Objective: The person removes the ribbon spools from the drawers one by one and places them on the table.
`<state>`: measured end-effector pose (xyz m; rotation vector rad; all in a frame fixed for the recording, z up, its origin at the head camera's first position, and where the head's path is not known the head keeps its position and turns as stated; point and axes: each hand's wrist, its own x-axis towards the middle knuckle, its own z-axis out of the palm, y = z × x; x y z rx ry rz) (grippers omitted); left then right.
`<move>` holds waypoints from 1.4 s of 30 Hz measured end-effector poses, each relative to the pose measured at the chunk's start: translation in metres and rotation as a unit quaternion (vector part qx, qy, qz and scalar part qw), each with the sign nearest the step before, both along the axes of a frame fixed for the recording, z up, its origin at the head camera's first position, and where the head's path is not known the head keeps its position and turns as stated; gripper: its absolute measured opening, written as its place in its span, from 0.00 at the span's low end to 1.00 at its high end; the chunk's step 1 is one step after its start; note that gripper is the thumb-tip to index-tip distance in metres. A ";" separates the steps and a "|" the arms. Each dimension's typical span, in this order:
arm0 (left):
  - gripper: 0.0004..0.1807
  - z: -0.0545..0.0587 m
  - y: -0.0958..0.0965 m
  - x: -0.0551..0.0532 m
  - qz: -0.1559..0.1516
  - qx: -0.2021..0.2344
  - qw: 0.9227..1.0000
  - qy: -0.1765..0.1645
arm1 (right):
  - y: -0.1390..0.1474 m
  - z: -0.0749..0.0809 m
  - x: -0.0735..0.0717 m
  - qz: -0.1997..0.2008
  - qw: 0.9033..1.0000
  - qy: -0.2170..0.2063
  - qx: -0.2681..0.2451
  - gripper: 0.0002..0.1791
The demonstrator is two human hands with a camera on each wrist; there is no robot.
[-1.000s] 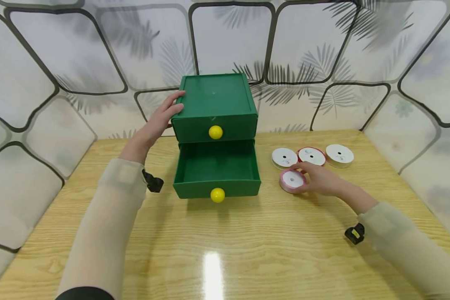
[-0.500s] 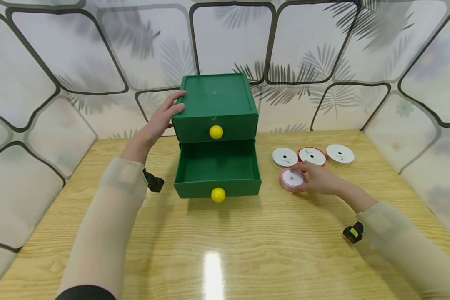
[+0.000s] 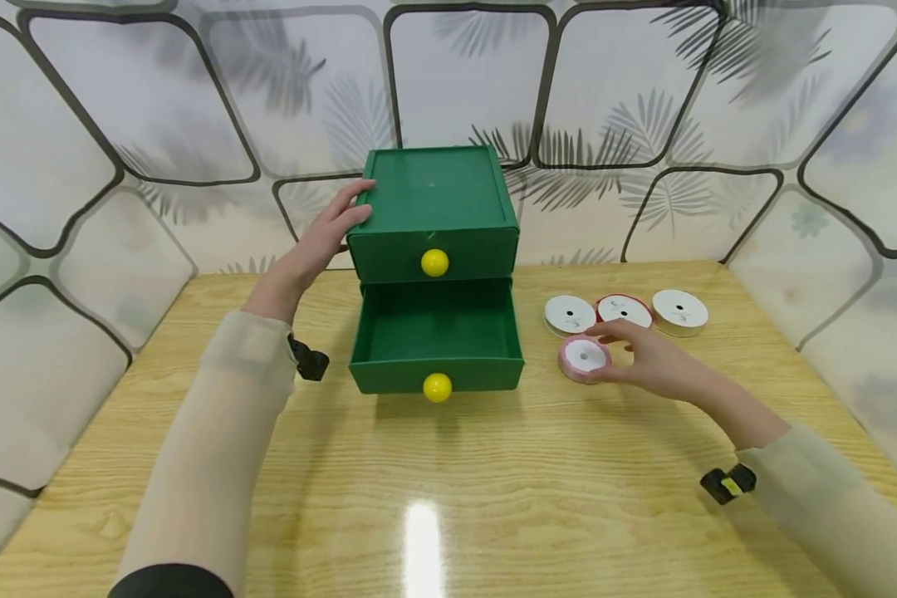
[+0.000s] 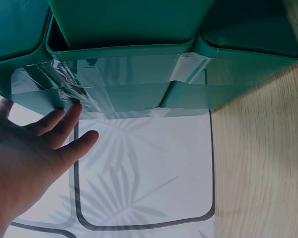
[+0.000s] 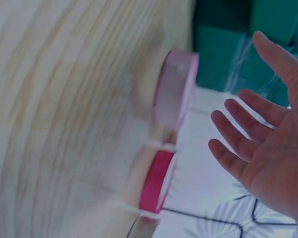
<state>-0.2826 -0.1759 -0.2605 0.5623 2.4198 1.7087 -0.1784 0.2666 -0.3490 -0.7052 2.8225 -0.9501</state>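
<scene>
My left hand [image 3: 317, 245] rests on the upper left side of a green drawer cabinet [image 3: 437, 195], fingertips at its top edge. The cabinet's lower drawer [image 3: 435, 328] is pulled out, with nothing in it. At the right, my right hand [image 3: 658, 361] is beside a spool of pink ribbon [image 3: 574, 353] that lies flat on the table. In the right wrist view that hand's fingers are spread and relaxed, apart from the pink spool [image 5: 175, 91]. Taped cabinet units [image 4: 124, 74] show above the left hand in the left wrist view.
Behind the pink spool lie a white spool [image 3: 568, 311], a red-rimmed ribbon spool [image 3: 624, 307] and another white spool [image 3: 680, 307]. The upper drawer [image 3: 389, 256] is closed. A patterned wall covering [image 3: 463, 83] stands behind the wooden table [image 3: 568, 498].
My right hand has let go of the pink ribbon spool and drawn back slightly to the right. The spool stays in its place. The left hand has not moved.
</scene>
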 end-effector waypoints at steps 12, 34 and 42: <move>0.30 0.003 -0.002 0.000 0.005 -0.021 1.000 0.002 | -0.050 0.012 0.036 0.075 0.991 0.028 -0.107 0.18; 0.34 0.018 -0.002 0.003 0.018 -0.095 0.995 -0.007 | -0.157 -0.008 0.059 0.080 0.979 -0.116 -0.147 0.20; 0.33 0.016 0.000 0.003 0.010 -0.089 0.996 -0.012 | -0.180 -0.009 0.058 0.044 0.964 -0.145 -0.217 0.19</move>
